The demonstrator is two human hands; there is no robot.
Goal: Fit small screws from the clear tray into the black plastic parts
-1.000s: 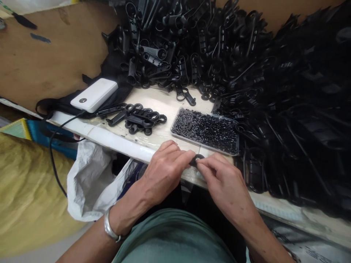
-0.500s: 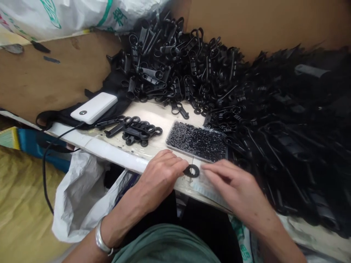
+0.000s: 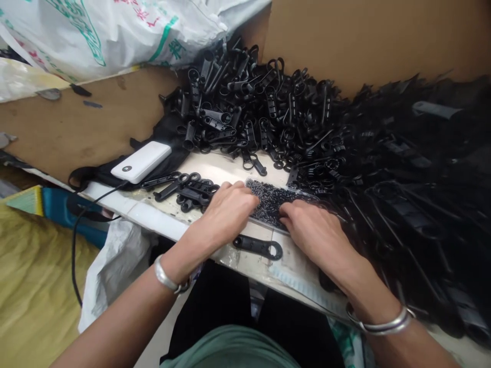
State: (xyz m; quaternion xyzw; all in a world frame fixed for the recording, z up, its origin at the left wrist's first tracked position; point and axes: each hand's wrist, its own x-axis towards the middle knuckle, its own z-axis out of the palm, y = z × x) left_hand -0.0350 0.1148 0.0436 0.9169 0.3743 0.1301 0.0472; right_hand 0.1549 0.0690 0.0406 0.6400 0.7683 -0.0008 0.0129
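A flat black plastic part with a ring end lies on the pale worktop near its front edge, between my wrists and touched by neither hand. My left hand rests palm down at the left end of a shallow clear tray of tiny black pieces. My right hand reaches into the tray's right part, fingertips among the pieces. Whether either hand pinches a piece is hidden. Left of my left hand lies a small group of the same black parts.
A big heap of black plastic parts fills the back and right of the worktop. A white power bank with a black cable lies on dark cloth at the left. White woven sacks stand behind; brown board forms the back wall.
Both hands let go of the black ring-ended part, which now lies on the worktop edge, and moved forward onto the tray of tiny pieces. The camera tilted up.
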